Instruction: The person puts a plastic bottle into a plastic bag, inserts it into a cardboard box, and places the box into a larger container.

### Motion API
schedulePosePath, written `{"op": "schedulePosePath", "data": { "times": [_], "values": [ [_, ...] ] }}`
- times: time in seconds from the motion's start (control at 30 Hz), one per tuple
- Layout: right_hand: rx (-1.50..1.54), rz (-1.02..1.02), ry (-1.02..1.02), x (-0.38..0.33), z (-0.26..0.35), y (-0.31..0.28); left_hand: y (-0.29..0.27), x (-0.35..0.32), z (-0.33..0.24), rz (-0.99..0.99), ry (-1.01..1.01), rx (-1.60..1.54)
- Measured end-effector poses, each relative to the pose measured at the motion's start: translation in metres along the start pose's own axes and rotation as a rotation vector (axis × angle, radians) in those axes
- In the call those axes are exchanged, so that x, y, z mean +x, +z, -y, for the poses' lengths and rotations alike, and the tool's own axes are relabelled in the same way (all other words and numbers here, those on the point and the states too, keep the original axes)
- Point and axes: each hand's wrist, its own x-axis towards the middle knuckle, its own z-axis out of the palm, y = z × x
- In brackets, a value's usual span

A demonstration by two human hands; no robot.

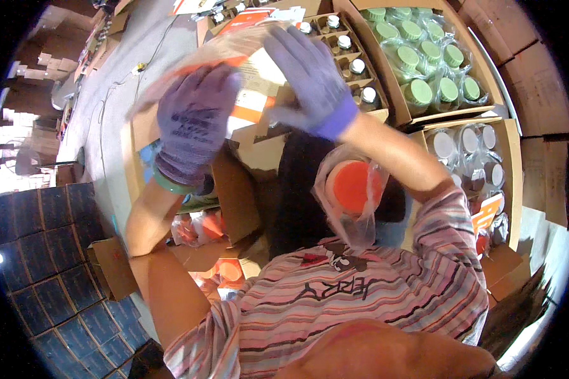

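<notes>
Grey floor (110, 110) runs along the far left of a storage space, with dark stacked cartons (63, 271) at the near left and open cardboard boxes of goods on the far and right sides.

From the head view, a thin, translucent plastic film (193, 55), blurred and partly covered by the hands, spreads at the far side. Its long axis runs slantwise from the left and nearer side to the right and farther side. The left hand (196, 120), in a grey-purple knit glove, lies closest to its left part; its fingers are bent and close together, and I cannot tell whether that grip has hold of the film. The right hand (310, 82), gloved alike, lies by the film's right end, fingers extended and thumb spread, with nothing clearly held.

Between the forearms, near the torso, a round container with an orange lid (358, 187) sits in clear plastic wrapping (360, 230), lid facing up toward the head. It is nearer than both hands and apart from them, with the right forearm closer to it. White-capped dark bottles (357, 67) stand just right of the right hand.
</notes>
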Motion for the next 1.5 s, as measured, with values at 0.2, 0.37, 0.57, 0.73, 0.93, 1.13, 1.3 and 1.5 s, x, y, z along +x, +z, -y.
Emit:
{"op": "schedulePosePath", "data": {
  "times": [0.2,0.37,0.57,0.73,0.93,1.13,1.3,1.5],
  "values": [
    [0.424,-0.202,0.212,0.056,-0.083,-0.011,-0.061,0.052,0.024,-0.691,0.003,-0.188],
    [0.591,-0.386,0.379,0.039,-0.105,-0.076,0.028,0.059,0.081,-0.632,-0.650,-1.133],
    [0.561,-0.232,0.323,0.019,-0.096,-0.099,0.093,0.090,0.107,-0.546,-0.186,-0.644],
    [0.540,-0.114,0.369,-0.012,-0.114,-0.109,0.038,0.140,0.043,-0.870,-0.515,-1.614],
    [0.309,-0.159,0.152,0.000,-0.103,-0.106,0.047,0.152,0.051,-0.855,-0.507,-1.380],
    [0.503,-0.230,0.383,-0.026,-0.156,-0.104,0.015,0.168,0.045,-0.743,-0.348,-1.519],
    [0.722,-0.323,0.358,-0.012,-0.148,-0.110,0.028,0.174,0.059,-0.660,-0.386,-1.561],
    [0.723,-0.331,0.564,0.009,-0.102,-0.101,0.037,0.156,0.055,-0.645,-0.333,-1.558]
  ]
}}
